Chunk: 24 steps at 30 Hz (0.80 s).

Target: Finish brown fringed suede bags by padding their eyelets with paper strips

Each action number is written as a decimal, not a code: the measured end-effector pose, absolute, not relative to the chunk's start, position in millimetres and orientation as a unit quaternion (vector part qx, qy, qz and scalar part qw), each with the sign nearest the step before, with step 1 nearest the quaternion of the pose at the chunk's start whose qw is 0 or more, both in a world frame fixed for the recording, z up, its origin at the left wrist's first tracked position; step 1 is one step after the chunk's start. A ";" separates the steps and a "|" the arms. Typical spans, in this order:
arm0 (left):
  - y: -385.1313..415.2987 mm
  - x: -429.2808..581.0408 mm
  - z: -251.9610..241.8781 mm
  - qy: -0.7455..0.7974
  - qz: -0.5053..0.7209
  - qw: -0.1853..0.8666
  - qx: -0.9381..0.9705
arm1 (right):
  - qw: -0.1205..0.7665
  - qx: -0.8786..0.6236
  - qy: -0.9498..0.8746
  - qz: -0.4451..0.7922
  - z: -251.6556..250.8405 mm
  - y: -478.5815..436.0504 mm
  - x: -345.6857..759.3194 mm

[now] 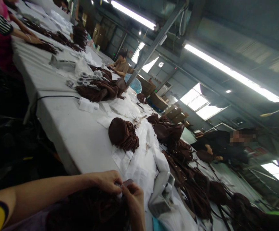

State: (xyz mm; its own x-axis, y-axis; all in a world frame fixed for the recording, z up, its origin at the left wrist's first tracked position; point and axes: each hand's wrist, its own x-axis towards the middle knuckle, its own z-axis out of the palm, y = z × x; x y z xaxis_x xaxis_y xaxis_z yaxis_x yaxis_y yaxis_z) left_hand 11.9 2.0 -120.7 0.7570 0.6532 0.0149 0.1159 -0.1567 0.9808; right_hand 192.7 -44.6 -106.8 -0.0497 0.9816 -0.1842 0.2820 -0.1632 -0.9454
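Note:
At the bottom centre my left hand (108,181) and my right hand (134,195) meet, both with fingers pinched together. Between their fingertips is a small greyish tag (128,182) with a thin pale strand. A bit of white shows under my left fingers, too blurred to name. Below both hands lies a dark brown mass (91,210), its shape lost in shadow. Past my hands, a dark brown fringed bag (117,132) rests on the white-covered table (64,128).
Right of my hands stands a grey tape dispenser (160,195) beside clear plastic. More brown bags (189,186) with straps are heaped along the table's right side. White sheets (139,170) lie mid-table. One co-worker (225,146) handles a bag across the table; others work further back.

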 end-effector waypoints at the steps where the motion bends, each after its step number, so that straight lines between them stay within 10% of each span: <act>1: 1.0 13.3 -121.2 0.271 0.229 0.579 0.734 | 0.354 -0.591 -0.541 0.483 -105.9 -44.3 193.9; 24: 3.7 20.8 -123.8 0.250 0.202 0.499 0.805 | 0.020 -0.548 -0.800 0.244 -41.8 -17.7 180.7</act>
State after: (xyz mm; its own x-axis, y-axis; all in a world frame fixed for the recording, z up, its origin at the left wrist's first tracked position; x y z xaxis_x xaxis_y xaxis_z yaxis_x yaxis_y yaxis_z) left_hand 20.8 3.7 -123.8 0.7937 0.6036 0.0761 0.2001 -0.3771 0.9043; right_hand 180.7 -17.7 -41.8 -0.3979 0.8867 -0.2353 0.8672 0.2798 -0.4120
